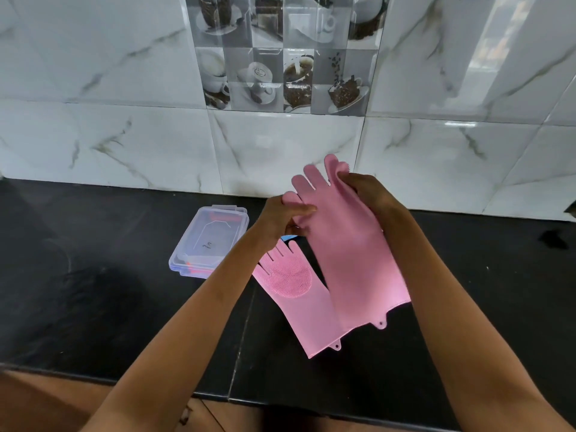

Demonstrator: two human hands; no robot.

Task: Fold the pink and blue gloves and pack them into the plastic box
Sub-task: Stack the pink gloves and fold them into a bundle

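Observation:
I hold a pink glove (349, 244) up above the black counter, cuff hanging down. My left hand (280, 218) pinches its thumb side and my right hand (369, 190) grips its finger end. A second pink glove (296, 291) lies flat on the counter beneath, bristle palm up. A small patch of a blue glove (288, 237) peeks out just under my left hand; the rest is hidden. The clear plastic box (208, 241) sits closed to the left of the gloves.
The black counter (93, 275) runs to a marble-tiled wall (280, 145) at the back. Its front edge (218, 392) lies near my body. A dark small object (553, 238) rests at the far right.

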